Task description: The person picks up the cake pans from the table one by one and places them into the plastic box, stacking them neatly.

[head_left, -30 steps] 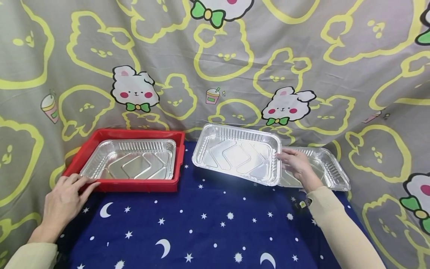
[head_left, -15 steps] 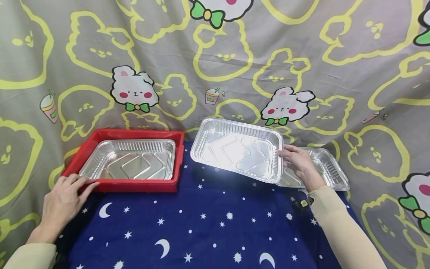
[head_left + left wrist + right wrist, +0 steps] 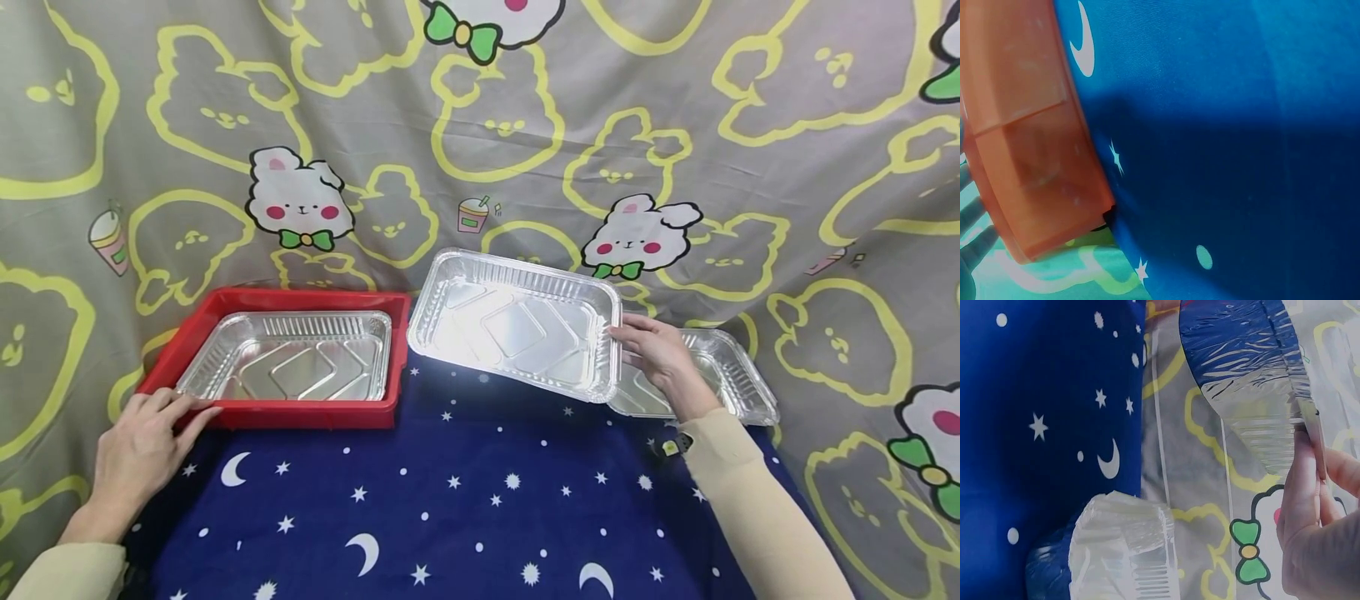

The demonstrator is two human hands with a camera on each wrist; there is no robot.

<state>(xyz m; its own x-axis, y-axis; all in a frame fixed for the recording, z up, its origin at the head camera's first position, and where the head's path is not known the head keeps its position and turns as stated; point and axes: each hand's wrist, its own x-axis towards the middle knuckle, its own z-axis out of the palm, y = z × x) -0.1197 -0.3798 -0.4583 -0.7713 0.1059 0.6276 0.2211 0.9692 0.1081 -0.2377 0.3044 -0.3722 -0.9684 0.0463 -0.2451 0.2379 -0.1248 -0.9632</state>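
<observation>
My right hand pinches the right rim of a rectangular foil pan, held up tilted above the cloth with its inside facing me. In the right wrist view, the thumb and fingers of the right hand are on opposite sides of that pan's rim. At the left, a red plastic tray stands with another foil pan inside it. My left hand grips the tray's front left corner, its fingers over the rim. Only fingertips show in the left wrist view, beside the red wall.
A third foil pan lies on the right of the table, partly hidden by the right hand and the raised pan. Dark blue cloth with stars and moons covers the table. A grey patterned curtain hangs close behind and at both sides.
The raised foil pan has moved up and a little to the left in the right hand, nearing the red tray. The left hand and the tray have stayed in place.
</observation>
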